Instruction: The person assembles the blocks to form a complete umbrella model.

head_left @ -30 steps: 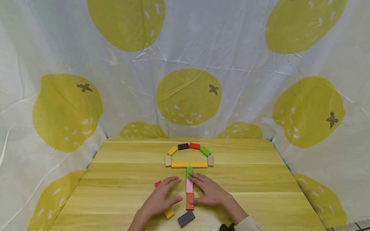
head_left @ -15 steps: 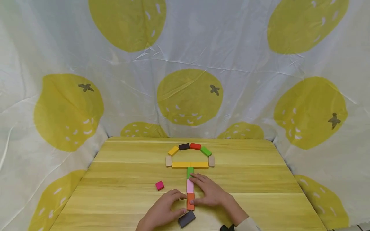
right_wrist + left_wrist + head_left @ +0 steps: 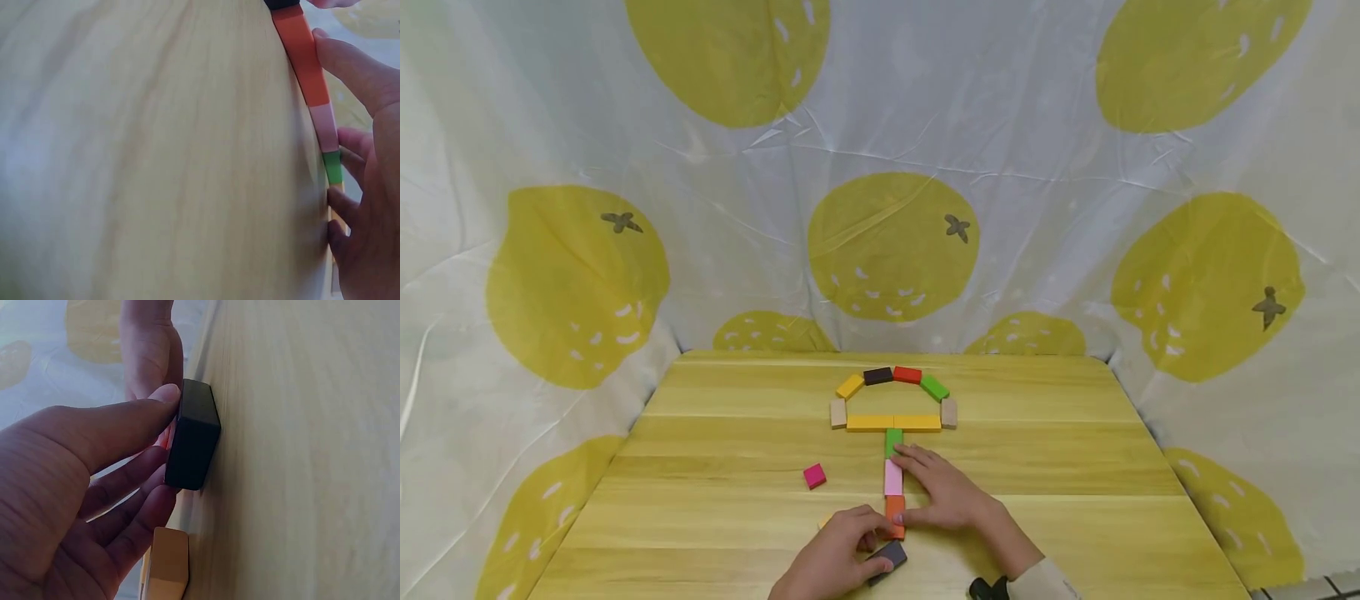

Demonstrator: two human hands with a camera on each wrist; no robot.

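Observation:
My left hand (image 3: 842, 552) grips a dark grey block (image 3: 892, 562) between thumb and fingers; in the left wrist view the thumb lies on one face of the dark block (image 3: 194, 434). The block sits just below a column of green (image 3: 893, 442), pink (image 3: 893, 477) and orange (image 3: 895, 507) blocks. My right hand (image 3: 943, 492) rests along this column, thumb on the orange block (image 3: 303, 56) and fingers by the pink and green ones. A yellow block (image 3: 169, 565) lies beside my left hand, mostly hidden by it in the head view.
Above the column, two yellow blocks (image 3: 871, 423) form a bar under an arch of several blocks, among them a red block (image 3: 907, 375). A magenta block (image 3: 814, 477) lies alone on the wooden table (image 3: 700, 500). A lemon-print cloth (image 3: 895, 125) hangs behind.
My left hand has moved right and down from beside the magenta and yellow blocks to the dark grey block and taken hold of it. My right hand has stayed at the column.

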